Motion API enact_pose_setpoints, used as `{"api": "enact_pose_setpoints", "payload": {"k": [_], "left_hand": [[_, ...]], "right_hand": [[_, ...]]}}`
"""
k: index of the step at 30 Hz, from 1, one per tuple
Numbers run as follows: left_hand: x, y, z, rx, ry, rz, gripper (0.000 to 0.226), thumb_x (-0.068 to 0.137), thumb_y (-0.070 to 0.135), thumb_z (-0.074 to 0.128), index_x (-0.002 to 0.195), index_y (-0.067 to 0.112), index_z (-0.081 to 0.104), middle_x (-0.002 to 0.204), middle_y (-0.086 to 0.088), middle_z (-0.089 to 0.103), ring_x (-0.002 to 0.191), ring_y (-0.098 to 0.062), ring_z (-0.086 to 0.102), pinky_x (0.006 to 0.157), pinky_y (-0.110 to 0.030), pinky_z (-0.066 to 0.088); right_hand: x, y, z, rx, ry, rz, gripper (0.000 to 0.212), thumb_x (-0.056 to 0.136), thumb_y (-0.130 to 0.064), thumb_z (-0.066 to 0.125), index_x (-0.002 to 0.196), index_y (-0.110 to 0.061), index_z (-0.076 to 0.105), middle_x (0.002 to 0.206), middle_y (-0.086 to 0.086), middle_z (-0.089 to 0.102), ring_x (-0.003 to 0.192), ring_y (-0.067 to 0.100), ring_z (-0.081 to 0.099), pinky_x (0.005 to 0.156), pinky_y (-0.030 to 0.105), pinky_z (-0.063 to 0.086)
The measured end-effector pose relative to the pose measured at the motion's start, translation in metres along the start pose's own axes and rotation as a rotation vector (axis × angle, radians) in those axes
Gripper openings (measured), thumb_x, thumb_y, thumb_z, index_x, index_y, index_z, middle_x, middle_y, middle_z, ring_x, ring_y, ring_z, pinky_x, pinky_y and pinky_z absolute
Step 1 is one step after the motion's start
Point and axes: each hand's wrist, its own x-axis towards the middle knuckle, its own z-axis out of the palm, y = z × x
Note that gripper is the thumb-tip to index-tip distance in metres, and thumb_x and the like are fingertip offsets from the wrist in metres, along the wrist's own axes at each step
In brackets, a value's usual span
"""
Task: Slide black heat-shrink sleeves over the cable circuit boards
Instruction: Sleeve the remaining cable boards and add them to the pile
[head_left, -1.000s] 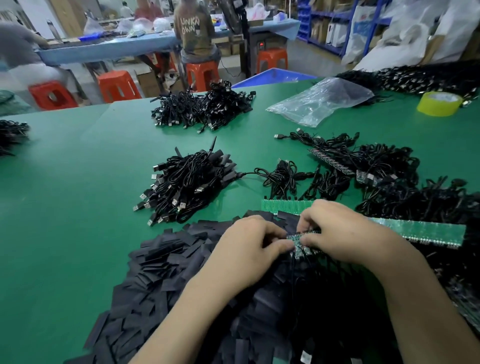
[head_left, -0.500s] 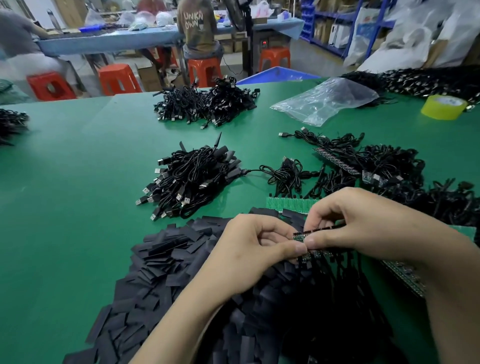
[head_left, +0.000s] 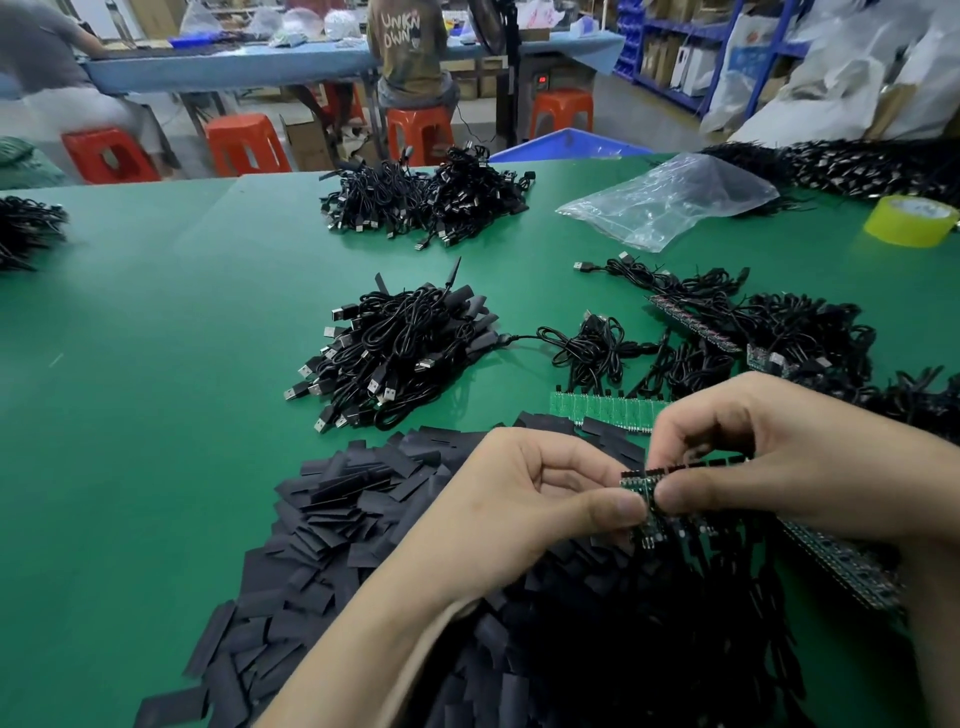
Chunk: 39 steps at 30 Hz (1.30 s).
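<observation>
An assembly workshop: green worktable (head_left: 156, 364) heaped with cable bundles (head_left: 395, 348), workers on orange stools (head_left: 244, 143), stockroom shelving (head_left: 670, 57).

My table (head_left: 156, 426) was covered in green. Beyond its far edge stood a long bench (head_left: 234, 70) draped in blue, with red plastic stools (head_left: 247, 145) along its near side. A person in an olive shirt (head_left: 410, 47) sat on one, back to me. Blue metal shelving (head_left: 670, 57) lined the right side, with white plastic bags (head_left: 841, 88) heaped before it.
</observation>
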Motion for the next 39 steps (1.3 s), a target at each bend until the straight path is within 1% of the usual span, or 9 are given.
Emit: {"api": "enact_pose_setpoints", "payload": {"k": [9, 13, 15, 18, 21, 24, 30, 34, 39], "left_hand": [[-0.004, 0.013, 0.005, -0.084, 0.001, 0.011, 0.012, 0.076, 0.01, 0.08, 0.077, 0.021, 0.079, 0.074, 0.001, 0.075, 0.063, -0.004, 0.068, 0.065, -0.014, 0.054], [-0.009, 0.028, -0.007, -0.1, 0.081, 0.094, 0.012, 0.076, 0.006, 0.078, 0.077, 0.018, 0.079, 0.07, -0.002, 0.074, 0.06, -0.008, 0.07, 0.063, -0.017, 0.056], [-0.012, 0.035, -0.012, -0.096, 0.177, 0.167, 0.01, 0.075, 0.006, 0.077, 0.079, 0.015, 0.079, 0.069, -0.005, 0.075, 0.06, -0.011, 0.071, 0.063, -0.02, 0.058], [-0.015, 0.041, -0.015, -0.006, 0.352, 0.27, 0.014, 0.07, 0.014, 0.086, 0.082, 0.017, 0.079, 0.073, -0.006, 0.076, 0.064, -0.014, 0.072, 0.068, -0.027, 0.062], [-0.017, 0.043, -0.017, 0.178, 0.53, 0.395, 0.01, 0.072, 0.02, 0.085, 0.079, 0.023, 0.078, 0.075, 0.002, 0.077, 0.067, -0.008, 0.069, 0.067, -0.021, 0.056], [-0.018, 0.043, -0.022, 0.369, 0.616, 0.432, 0.009, 0.075, 0.028, 0.084, 0.083, 0.026, 0.078, 0.079, 0.007, 0.077, 0.074, -0.006, 0.07, 0.075, -0.025, 0.053], [-0.029, 0.044, -0.059, 0.939, 0.578, 0.186, 0.01, 0.079, 0.045, 0.08, 0.076, 0.036, 0.076, 0.075, 0.029, 0.07, 0.072, 0.011, 0.063, 0.067, -0.01, 0.044], [-0.034, 0.036, -0.077, 1.254, 0.296, -0.235, 0.028, 0.091, 0.052, 0.067, 0.068, 0.036, 0.067, 0.072, 0.016, 0.071, 0.071, 0.0, 0.065, 0.075, -0.029, 0.056], [-0.025, 0.023, -0.06, 1.414, 0.161, -0.39, 0.015, 0.079, 0.054, 0.077, 0.081, 0.04, 0.073, 0.085, 0.014, 0.073, 0.084, -0.011, 0.069, 0.074, -0.026, 0.055]], "right_hand": [[-0.005, 0.012, -0.004, 0.11, -0.139, 0.126, 0.036, 0.074, -0.063, 0.08, 0.086, -0.029, 0.078, 0.08, 0.0, 0.076, 0.071, 0.005, 0.067, 0.067, 0.019, 0.052], [-0.002, 0.017, 0.002, -0.139, -0.169, 0.345, 0.042, 0.062, -0.071, 0.072, 0.09, -0.04, 0.077, 0.081, -0.012, 0.075, 0.069, -0.004, 0.063, 0.071, 0.023, 0.051], [0.002, 0.013, 0.006, -0.282, -0.091, 0.379, 0.055, 0.057, -0.077, 0.068, 0.103, -0.048, 0.073, 0.095, -0.029, 0.071, 0.087, -0.017, 0.062, 0.086, 0.016, 0.05], [0.012, -0.003, 0.015, -0.137, 0.038, 0.184, 0.048, 0.078, -0.074, 0.067, 0.117, -0.047, 0.069, 0.114, -0.031, 0.069, 0.105, -0.017, 0.061, 0.098, 0.017, 0.047], [0.021, -0.022, 0.031, 0.121, 0.09, 0.004, 0.03, 0.094, -0.054, 0.058, 0.111, -0.033, 0.072, 0.102, -0.011, 0.075, 0.091, 0.004, 0.069, 0.082, 0.021, 0.053], [0.03, -0.031, 0.048, 0.223, 0.204, -0.071, 0.021, 0.103, -0.034, 0.054, 0.094, -0.025, 0.071, 0.086, -0.009, 0.077, 0.076, 0.002, 0.068, 0.075, 0.017, 0.05], [0.031, -0.028, 0.047, 0.278, 0.382, -0.059, 0.028, 0.104, -0.03, 0.053, 0.082, -0.021, 0.068, 0.059, -0.004, 0.058, 0.057, 0.012, 0.058, 0.064, 0.025, 0.053], [0.028, -0.029, 0.043, 0.319, 0.362, 0.002, 0.03, 0.105, -0.022, 0.052, 0.079, -0.018, 0.068, 0.054, -0.002, 0.051, 0.044, 0.015, 0.05, 0.052, 0.024, 0.049], [0.03, -0.029, 0.046, 0.21, 0.306, 0.08, 0.028, 0.102, -0.026, 0.055, 0.079, -0.017, 0.068, 0.053, -0.001, 0.054, 0.041, 0.016, 0.05, 0.049, 0.023, 0.046]]}}
